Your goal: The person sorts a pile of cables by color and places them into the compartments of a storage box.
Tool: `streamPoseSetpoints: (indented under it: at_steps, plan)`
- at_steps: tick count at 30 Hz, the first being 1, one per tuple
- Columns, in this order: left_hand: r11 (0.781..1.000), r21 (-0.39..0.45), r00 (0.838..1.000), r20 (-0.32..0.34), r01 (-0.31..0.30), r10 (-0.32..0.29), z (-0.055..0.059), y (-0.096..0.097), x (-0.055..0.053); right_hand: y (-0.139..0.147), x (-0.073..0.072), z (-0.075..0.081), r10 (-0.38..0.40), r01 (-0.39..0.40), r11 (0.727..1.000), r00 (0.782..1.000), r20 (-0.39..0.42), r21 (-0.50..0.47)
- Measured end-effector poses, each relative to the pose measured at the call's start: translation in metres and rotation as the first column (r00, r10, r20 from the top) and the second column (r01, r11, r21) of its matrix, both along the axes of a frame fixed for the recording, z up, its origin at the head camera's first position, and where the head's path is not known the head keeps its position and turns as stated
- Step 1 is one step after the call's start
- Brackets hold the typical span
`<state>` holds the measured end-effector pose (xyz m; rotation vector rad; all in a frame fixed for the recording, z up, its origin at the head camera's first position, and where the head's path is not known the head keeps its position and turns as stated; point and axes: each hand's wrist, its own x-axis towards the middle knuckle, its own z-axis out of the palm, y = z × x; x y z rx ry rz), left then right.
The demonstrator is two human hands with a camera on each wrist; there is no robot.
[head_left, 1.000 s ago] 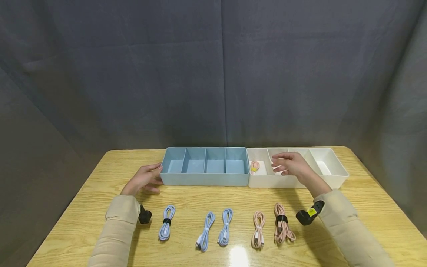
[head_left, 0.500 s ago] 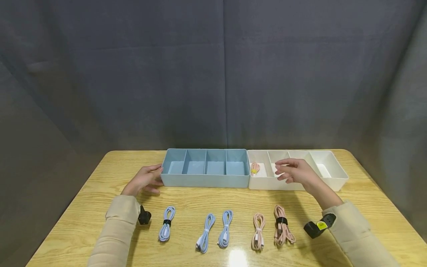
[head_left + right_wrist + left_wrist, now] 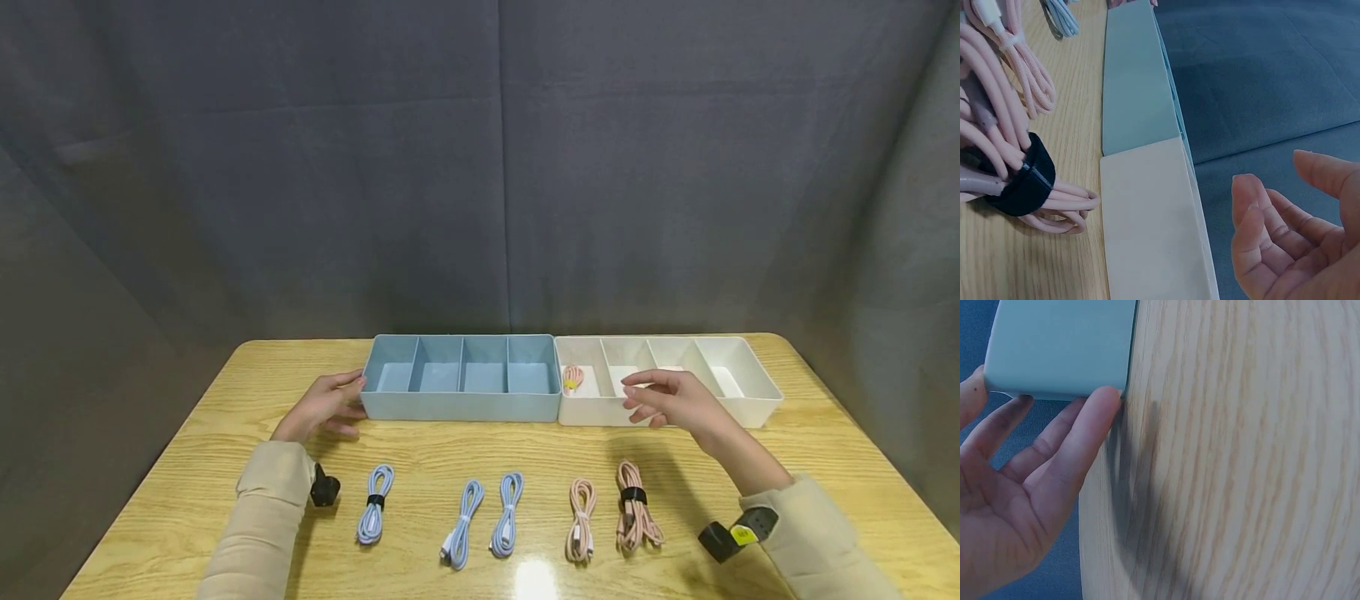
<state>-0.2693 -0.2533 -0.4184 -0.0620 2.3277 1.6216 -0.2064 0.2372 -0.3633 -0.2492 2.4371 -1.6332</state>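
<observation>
My left hand point(image 3: 322, 405) touches the left end of the light blue divided box point(image 3: 461, 407), its fingers fairly straight against the end wall; in the left wrist view, several fingertips point(image 3: 1102, 403) meet the lower edge of that wall. My right hand point(image 3: 675, 402), fingers loosely bent and holding nothing, hovers over the white divided box point(image 3: 588, 412). A pink cable coil point(image 3: 573, 377) with a yellow tie lies in the white box's leftmost compartment. Nearer to me are a pink cable bundle point(image 3: 634, 508) with a black strap and a pink cable point(image 3: 581, 521) with a white tie.
Left of the pink cables, several light blue cables lie on the wooden table point(image 3: 420, 450): one with a black strap point(image 3: 375, 504), and two others, a blue cable point(image 3: 462, 523) and a blue cable point(image 3: 507, 514). A dark curtain point(image 3: 480, 167) hangs behind.
My right hand has drawn slightly right and toward me over the white box, its forearm swinging outward. The left hand, both boxes and the cables stay in place.
</observation>
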Motion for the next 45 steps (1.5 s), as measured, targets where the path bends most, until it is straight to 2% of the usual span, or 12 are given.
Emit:
streamPoseSetpoints:
  at_steps: [3, 11, 19, 22, 26, 32, 39, 45]
  plan:
    - [1.000, 0.006, 1.000, 0.003, -0.005, 0.005, -0.001, 0.000, -0.001, 0.001, 0.004, 0.000, 0.002, -0.002, 1.000, 1.000, 0.000, 0.004]
    - [0.998, 0.029, 0.998, -0.034, 0.052, -0.051, -0.009, -0.009, -0.005, 0.002, 0.015, 0.001, 0.027, -0.027, 1.000, 1.000, -0.003, -0.001]
    - [1.000, 0.028, 1.000, -0.001, 0.000, 0.000, -0.004, -0.004, -0.003, 0.006, 0.024, -0.001, 0.046, -0.046, 0.999, 0.999, 0.007, 0.006]
    - [1.000, 0.019, 1.000, -0.005, 0.012, -0.012, 0.001, -0.001, 0.000, 0.008, 0.027, -0.001, 0.046, -0.046, 0.999, 0.999, 0.003, 0.021]
    - [1.000, 0.013, 1.000, 0.005, 0.003, -0.003, 0.003, 0.000, 0.000, 0.010, 0.032, -0.002, 0.063, -0.062, 0.997, 0.998, -0.011, 0.039]
    - [1.000, 0.001, 1.000, -0.001, 0.011, -0.011, 0.000, -0.003, -0.001, 0.014, 0.039, -0.006, 0.093, -0.092, 0.995, 0.995, -0.021, 0.049]
    - [1.000, 0.018, 1.000, 0.010, -0.026, 0.026, -0.002, -0.002, -0.004, 0.019, 0.046, -0.009, 0.120, -0.120, 0.992, 0.993, 0.006, 0.044]
    - [0.999, 0.019, 1.000, 0.014, -0.027, 0.027, -0.008, -0.005, -0.008, 0.021, 0.055, -0.012, 0.147, -0.147, 0.988, 0.989, 0.009, 0.039]
